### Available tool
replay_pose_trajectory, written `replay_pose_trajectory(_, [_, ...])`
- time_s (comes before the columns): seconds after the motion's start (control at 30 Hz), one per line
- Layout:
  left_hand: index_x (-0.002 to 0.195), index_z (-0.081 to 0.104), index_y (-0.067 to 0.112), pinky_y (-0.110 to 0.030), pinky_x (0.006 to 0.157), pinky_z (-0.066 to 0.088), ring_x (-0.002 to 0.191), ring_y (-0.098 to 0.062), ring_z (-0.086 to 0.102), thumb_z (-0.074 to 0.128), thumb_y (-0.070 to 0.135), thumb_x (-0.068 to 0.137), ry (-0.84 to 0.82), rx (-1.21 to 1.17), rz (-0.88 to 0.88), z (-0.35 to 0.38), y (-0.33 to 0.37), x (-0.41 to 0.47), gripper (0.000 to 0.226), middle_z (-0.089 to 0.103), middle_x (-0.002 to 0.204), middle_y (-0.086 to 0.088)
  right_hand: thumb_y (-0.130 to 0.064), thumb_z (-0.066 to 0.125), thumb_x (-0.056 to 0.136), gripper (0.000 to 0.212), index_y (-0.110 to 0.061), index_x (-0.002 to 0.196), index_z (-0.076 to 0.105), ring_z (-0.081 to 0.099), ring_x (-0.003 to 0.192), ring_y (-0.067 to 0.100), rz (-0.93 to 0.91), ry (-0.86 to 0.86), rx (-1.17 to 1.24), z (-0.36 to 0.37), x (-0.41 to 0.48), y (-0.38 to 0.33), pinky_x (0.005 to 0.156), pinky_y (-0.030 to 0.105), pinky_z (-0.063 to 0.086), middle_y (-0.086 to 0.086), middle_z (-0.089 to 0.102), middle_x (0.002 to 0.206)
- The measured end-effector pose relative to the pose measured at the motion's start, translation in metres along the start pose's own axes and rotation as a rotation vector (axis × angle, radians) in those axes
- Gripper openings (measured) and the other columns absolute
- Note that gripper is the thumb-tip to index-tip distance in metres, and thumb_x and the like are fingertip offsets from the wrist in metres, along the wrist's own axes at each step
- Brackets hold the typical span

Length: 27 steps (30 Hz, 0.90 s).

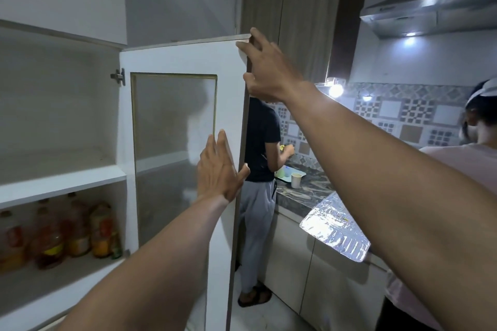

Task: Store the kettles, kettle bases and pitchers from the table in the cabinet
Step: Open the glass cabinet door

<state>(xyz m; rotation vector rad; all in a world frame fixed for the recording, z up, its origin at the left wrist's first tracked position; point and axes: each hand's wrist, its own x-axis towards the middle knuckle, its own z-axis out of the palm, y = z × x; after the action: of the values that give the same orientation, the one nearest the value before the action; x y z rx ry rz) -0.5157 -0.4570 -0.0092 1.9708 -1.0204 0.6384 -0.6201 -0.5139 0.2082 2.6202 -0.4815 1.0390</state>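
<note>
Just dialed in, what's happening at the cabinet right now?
The person has both hands on the open cabinet door: the right hand grips its top outer corner, the left hand lies flat near its free edge. The upper shelf shows nothing on it; bottles stand on the shelf below. No kettles, bases or pitchers are in view. Two other people stand at the counter.
</note>
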Motion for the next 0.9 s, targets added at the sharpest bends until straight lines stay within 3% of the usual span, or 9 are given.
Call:
replay_pose_trajectory(0.13, [0.153, 0.002, 0.019, -0.047, 0.114, 0.029, 0.145, -0.037, 0.024, 0.066, 0.051, 0.083, -0.004, 0.031, -0.014, 0.013, 0.008, 0.004, 0.1, 0.016, 0.16, -0.018, -0.018, 0.053, 0.094, 0.066, -0.019, 0.157, 0.031, 0.027, 0.147, 0.037, -0.009, 0.031, -0.029, 0.01, 0.002, 0.017, 0.114, 0.049, 0.034, 0.008, 0.008, 0.169])
replay_pose_trajectory(0.43, [0.153, 0.0, 0.024, -0.054, 0.113, 0.031, 0.144, -0.038, 0.026, 0.065, 0.055, 0.084, -0.03, 0.074, -0.037, 0.032, 0.02, 0.014, 0.1, 0.016, 0.16, -0.016, -0.018, 0.05, 0.093, 0.065, -0.02, 0.156, 0.033, 0.002, 0.155, 0.032, 0.002, 0.042, -0.062, 0.03, -0.002, 0.038, 0.124, 0.053, 0.008, 0.014, 0.001, 0.169])
replay_pose_trajectory(0.8, [0.15, -0.006, 0.025, -0.052, 0.114, 0.029, 0.146, -0.036, 0.023, 0.065, 0.054, 0.084, -0.042, 0.087, -0.057, 0.047, 0.03, 0.023, 0.102, 0.013, 0.161, -0.016, -0.019, 0.051, 0.096, 0.068, -0.016, 0.159, 0.026, 0.008, 0.155, 0.032, 0.022, 0.01, -0.008, 0.043, -0.012, 0.048, 0.123, 0.045, 0.015, 0.015, -0.001, 0.169])
replay_pose_trajectory(0.9, [0.151, -0.006, 0.026, -0.054, 0.114, 0.029, 0.147, -0.036, 0.022, 0.062, 0.058, 0.084, -0.049, 0.083, -0.052, 0.049, 0.028, 0.025, 0.101, 0.012, 0.162, -0.015, -0.019, 0.051, 0.095, 0.067, -0.016, 0.158, 0.028, 0.008, 0.155, 0.032, 0.023, 0.007, -0.013, 0.042, -0.011, 0.05, 0.123, 0.048, 0.015, 0.015, 0.001, 0.169])
